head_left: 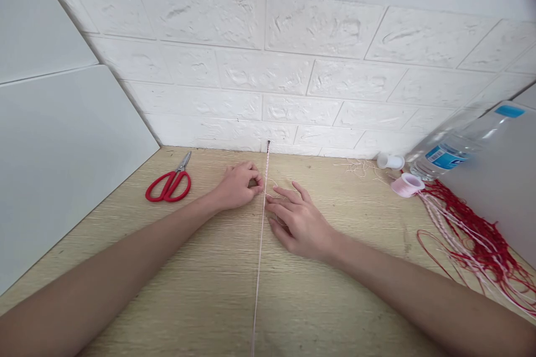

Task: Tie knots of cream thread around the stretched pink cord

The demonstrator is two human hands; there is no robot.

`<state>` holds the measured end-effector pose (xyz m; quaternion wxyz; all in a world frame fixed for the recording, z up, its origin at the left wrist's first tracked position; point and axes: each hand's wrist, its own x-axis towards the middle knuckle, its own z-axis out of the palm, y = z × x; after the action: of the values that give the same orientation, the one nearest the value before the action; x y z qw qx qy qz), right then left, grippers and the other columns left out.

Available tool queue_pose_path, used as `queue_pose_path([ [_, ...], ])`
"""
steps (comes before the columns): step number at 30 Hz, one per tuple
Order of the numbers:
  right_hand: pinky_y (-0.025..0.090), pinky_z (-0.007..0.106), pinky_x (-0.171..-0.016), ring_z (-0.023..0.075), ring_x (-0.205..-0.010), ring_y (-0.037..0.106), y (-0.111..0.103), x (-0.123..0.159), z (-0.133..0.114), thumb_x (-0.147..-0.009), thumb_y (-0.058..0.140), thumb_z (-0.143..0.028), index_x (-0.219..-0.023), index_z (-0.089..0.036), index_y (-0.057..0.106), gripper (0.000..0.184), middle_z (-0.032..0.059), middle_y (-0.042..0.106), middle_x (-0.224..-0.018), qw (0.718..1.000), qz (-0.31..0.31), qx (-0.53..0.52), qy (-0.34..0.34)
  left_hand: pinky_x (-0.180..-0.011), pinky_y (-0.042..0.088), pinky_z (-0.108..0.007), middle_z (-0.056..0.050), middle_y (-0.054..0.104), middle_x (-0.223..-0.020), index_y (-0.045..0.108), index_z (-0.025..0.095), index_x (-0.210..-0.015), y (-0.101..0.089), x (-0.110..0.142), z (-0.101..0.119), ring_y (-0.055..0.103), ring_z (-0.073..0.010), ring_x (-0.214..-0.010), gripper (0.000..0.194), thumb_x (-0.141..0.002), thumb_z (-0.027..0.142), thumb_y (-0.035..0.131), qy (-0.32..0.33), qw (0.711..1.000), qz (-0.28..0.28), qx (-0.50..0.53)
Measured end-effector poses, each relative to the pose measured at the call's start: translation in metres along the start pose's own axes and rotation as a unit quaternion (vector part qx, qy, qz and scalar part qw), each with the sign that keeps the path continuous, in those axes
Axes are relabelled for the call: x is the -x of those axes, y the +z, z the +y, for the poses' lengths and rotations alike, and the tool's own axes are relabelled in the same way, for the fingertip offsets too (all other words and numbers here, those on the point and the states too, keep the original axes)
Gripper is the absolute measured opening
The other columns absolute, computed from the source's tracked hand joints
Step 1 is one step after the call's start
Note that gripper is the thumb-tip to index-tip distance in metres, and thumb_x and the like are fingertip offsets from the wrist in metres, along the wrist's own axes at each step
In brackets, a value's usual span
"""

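Note:
A pale pink cord [258,273] runs taut from a small dark peg [268,142] at the foot of the wall down towards me. Its far stretch looks thicker, wrapped or braided, with dark red at the top. My left hand [242,185] is just left of the cord, thumb and forefinger pinched on a thin whitish thread [272,181]. On the cord's right side, my right hand [304,220] has its fingers partly spread, with the thread running among them and a loop near the thumb. Exactly where those fingers grip it is hard to see.
Red-handled scissors [170,186] lie to the left. At right are a white spool [390,161], a pink spool [407,184], a plastic bottle [460,148] and a heap of red and pink cords [473,228]. White brick-patterned wall [234,72] closes the back.

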<state>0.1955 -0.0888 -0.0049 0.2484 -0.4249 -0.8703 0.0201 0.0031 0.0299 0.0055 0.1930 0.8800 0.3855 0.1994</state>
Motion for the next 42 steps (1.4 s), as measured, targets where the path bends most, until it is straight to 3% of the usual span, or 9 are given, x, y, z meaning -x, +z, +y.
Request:
queue_pose_path([
  [7,0.017,0.057,-0.117,0.0269,-0.133,0.046,0.000,0.000,0.000,-0.091,0.050,-0.022,-0.112,-0.020,0.063,0.025,0.0082,0.068,-0.121,1.000,0.003,0.003,-0.002,-0.086,0.040,-0.036,-0.003,0.062,-0.094,0.068,0.021,-0.080,-0.003,0.001,0.003,0.056,-0.0214,-0.095,0.010,-0.079,0.030,0.064,0.010,1.000,0.004,0.022],
  [13,0.018,0.057,-0.117,0.0273,-0.132,0.046,0.000,-0.001,0.000,-0.092,0.050,-0.022,-0.113,-0.020,0.063,0.025,0.0081,0.067,-0.123,1.000,0.003,0.002,0.001,-0.094,0.036,-0.041,-0.002,0.060,-0.092,0.067,0.022,-0.074,-0.002,0.001,0.003,0.054,-0.0227,-0.097,0.010,-0.077,0.031,0.065,0.004,1.000,0.002,0.003],
  [23,0.015,0.056,-0.118,0.0271,-0.132,0.046,0.001,0.000,0.001,-0.093,0.049,-0.024,-0.117,-0.019,0.062,0.028,0.0065,0.065,-0.127,1.000,-0.003,-0.008,0.010,-0.093,0.036,-0.040,-0.002,0.061,-0.091,0.065,0.021,-0.077,-0.002,0.000,0.000,0.054,-0.0213,-0.096,0.010,-0.081,0.028,0.061,0.016,1.000,-0.017,0.012],
  [31,0.015,0.056,-0.117,0.0269,-0.130,0.048,0.002,0.000,0.002,-0.093,0.049,-0.024,-0.120,-0.020,0.061,0.030,0.0070,0.065,-0.127,1.000,0.000,-0.005,0.008,-0.075,0.043,-0.031,-0.003,0.059,-0.087,0.063,0.018,-0.077,-0.007,0.000,0.000,0.053,-0.0173,-0.083,0.017,-0.085,0.032,0.057,0.000,0.995,-0.009,0.099],
  [36,0.013,0.056,-0.117,0.0270,-0.129,0.048,0.002,0.000,0.002,-0.093,0.047,-0.024,-0.119,-0.020,0.061,0.030,0.0069,0.065,-0.126,1.000,-0.002,-0.003,0.005,-0.068,0.041,-0.030,-0.001,0.058,-0.078,0.058,0.018,-0.081,-0.007,-0.001,-0.005,0.050,-0.0152,-0.072,0.024,-0.087,0.041,0.055,-0.050,0.981,0.010,0.189],
  [42,0.015,0.055,-0.117,0.0253,-0.125,0.048,-0.002,-0.003,0.000,-0.094,0.046,-0.025,-0.119,-0.020,0.059,0.029,0.0079,0.062,-0.125,1.000,-0.021,0.009,-0.004,-0.084,0.045,-0.034,-0.003,0.065,-0.087,0.053,0.018,-0.083,-0.005,-0.002,-0.010,0.060,-0.0175,-0.086,0.029,-0.088,0.046,0.057,-0.059,0.935,-0.002,0.349],
])
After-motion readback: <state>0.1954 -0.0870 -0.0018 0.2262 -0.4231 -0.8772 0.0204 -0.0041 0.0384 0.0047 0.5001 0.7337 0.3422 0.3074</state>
